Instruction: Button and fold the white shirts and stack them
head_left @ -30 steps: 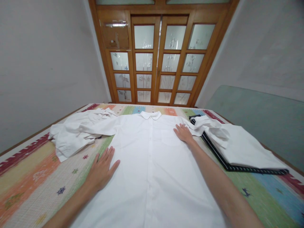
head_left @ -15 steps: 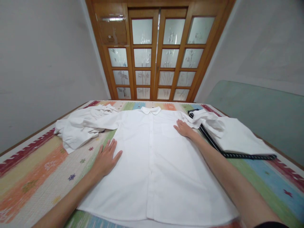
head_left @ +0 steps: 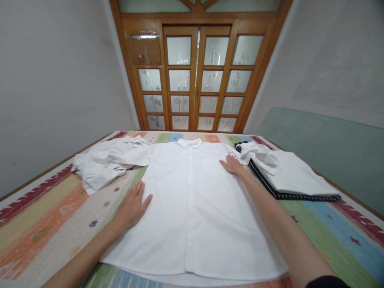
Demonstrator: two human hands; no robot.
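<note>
A white collared shirt (head_left: 192,224) lies spread front side up before me, its collar at the far end and its hem toward me. At its left side edge my left hand (head_left: 133,206) rests flat, thumb apart from the fingers, partly on the cloth and partly on the patterned cover. My right hand (head_left: 231,165) lies flat on the upper right of the shirt, near the chest pocket and sleeve. Neither hand grips anything.
A crumpled white garment (head_left: 102,166) lies at the left, by the shirt's left sleeve. To the right, folded white cloth (head_left: 300,172) sits on a black striped piece (head_left: 306,196). Beneath is a colourful patterned cover (head_left: 54,220). Wooden glazed doors (head_left: 195,80) stand beyond.
My view has tilted up slightly, showing more of the door frame. Both hands stay in nearly the same places, flat on the shirt. The garments have not visibly moved.
</note>
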